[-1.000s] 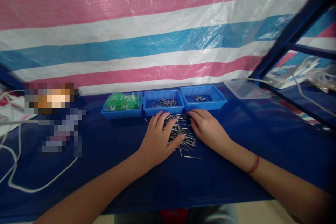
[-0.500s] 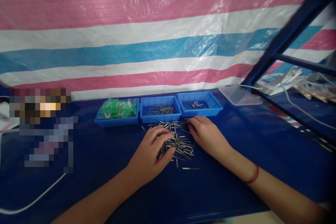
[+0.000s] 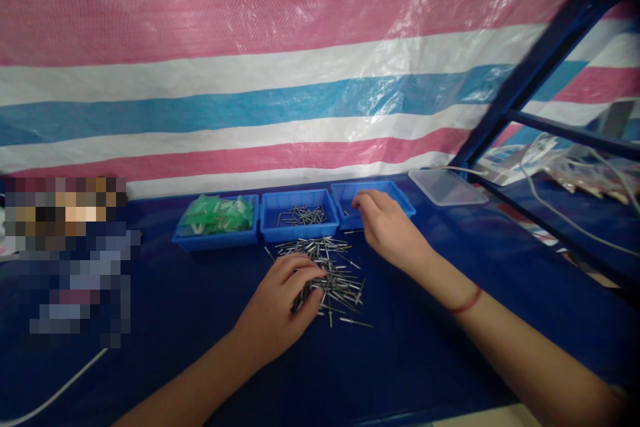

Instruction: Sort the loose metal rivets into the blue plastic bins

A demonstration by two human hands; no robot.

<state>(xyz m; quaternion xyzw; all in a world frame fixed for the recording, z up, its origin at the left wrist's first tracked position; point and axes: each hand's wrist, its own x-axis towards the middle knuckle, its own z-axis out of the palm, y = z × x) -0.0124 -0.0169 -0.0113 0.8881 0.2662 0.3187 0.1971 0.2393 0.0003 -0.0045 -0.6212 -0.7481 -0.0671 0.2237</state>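
A loose pile of blind rivets, thin metal pins with thicker sleeves, lies on the blue table in the head view. My left hand rests at the pile's left side, fingers curved and thumb apart, covering some rivets. Over the front of the right blue bin is my right hand, its fingers bent together and pointing down. Whatever its fingertips hold is hidden. The middle blue bin contains many rivets. A single rivet lies apart, nearer to me.
The left blue bin holds green plastic packets. A clear plastic lid lies right of the bins. Striped sheeting hangs behind, and a blue metal frame slants at the right. A white cable runs at lower left.
My right hand has moved from the pile's right edge up to the right bin. My left hand stays by the pile. The whole view has shifted slightly.
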